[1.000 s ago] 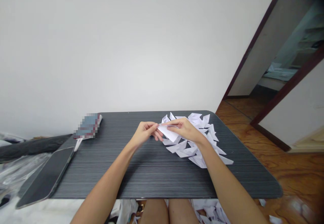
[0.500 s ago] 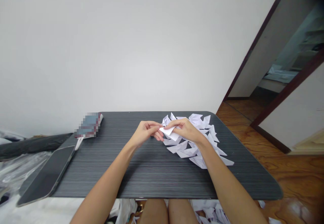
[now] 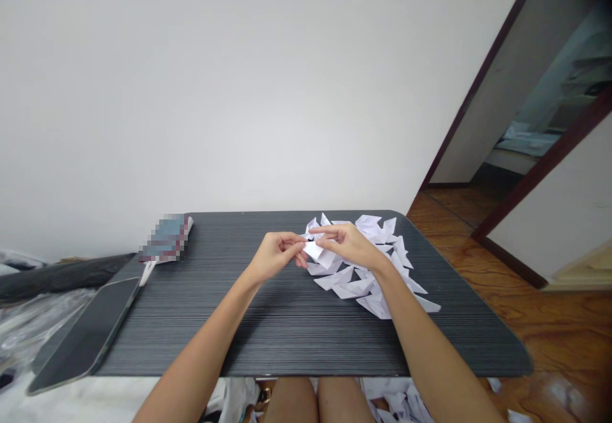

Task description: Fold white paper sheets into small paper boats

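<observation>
Between my hands, above the dark table (image 3: pixel 191 333), is a small white folded paper (image 3: pixel 319 254). My left hand (image 3: pixel 277 254) pinches its left end between thumb and fingertips. From the other side my right hand (image 3: pixel 347 244) has its thumb on the paper, with the index finger stretched out over it; part of the paper is hidden by these fingers. Directly behind and right of the hands lies a spread of folded white paper pieces (image 3: pixel 352 289), shaped like little pointed boats.
A dark tablet (image 3: pixel 86 340) lies at the table's left edge, with a blurred blue-and-red packet (image 3: pixel 167 238) behind it. A white wall (image 3: pixel 287 91) rises at the back. More white papers (image 3: pixel 401 407) lie below the table's front edge, near my legs.
My right index finger has lifted and straightened, and its thumb now lies on the paper. The left hand keeps its pinch, almost in the same place.
</observation>
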Action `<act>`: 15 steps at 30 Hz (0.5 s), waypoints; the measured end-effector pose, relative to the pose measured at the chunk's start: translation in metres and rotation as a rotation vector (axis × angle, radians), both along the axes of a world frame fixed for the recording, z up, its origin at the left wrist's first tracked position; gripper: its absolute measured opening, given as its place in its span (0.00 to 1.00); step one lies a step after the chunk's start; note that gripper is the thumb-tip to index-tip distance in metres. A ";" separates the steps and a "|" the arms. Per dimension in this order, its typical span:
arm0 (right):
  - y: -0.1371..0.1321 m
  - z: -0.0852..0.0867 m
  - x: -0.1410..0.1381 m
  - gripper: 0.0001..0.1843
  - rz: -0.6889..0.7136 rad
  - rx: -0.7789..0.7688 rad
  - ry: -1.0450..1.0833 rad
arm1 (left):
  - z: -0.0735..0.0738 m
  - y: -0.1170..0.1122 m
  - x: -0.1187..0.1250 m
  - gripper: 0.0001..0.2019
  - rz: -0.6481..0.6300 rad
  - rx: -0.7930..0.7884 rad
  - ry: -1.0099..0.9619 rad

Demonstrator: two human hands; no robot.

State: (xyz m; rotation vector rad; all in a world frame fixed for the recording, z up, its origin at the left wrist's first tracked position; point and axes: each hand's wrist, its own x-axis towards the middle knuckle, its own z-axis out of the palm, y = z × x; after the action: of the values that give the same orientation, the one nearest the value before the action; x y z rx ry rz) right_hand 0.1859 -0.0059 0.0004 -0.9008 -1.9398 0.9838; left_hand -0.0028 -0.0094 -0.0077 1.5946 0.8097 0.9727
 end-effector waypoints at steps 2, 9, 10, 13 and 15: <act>0.002 -0.003 -0.001 0.14 -0.017 0.025 -0.027 | -0.001 -0.001 0.000 0.14 0.024 0.061 0.041; 0.003 -0.004 -0.007 0.07 -0.085 0.116 -0.021 | -0.001 -0.004 0.000 0.12 0.076 0.253 0.161; 0.003 -0.005 -0.009 0.06 -0.092 0.124 -0.023 | -0.002 -0.004 0.000 0.12 0.092 0.281 0.186; 0.002 -0.008 -0.016 0.06 -0.101 0.153 -0.021 | -0.004 -0.003 0.001 0.11 0.140 0.344 0.269; 0.002 -0.011 -0.020 0.07 -0.113 0.174 -0.016 | -0.006 -0.002 0.002 0.11 0.145 0.341 0.289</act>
State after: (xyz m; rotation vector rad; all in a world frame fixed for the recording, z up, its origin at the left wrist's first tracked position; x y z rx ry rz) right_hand 0.1658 -0.0034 -0.0107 -0.9096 -1.9320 0.7325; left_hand -0.0009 -0.0119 -0.0138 2.0255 1.0081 1.0381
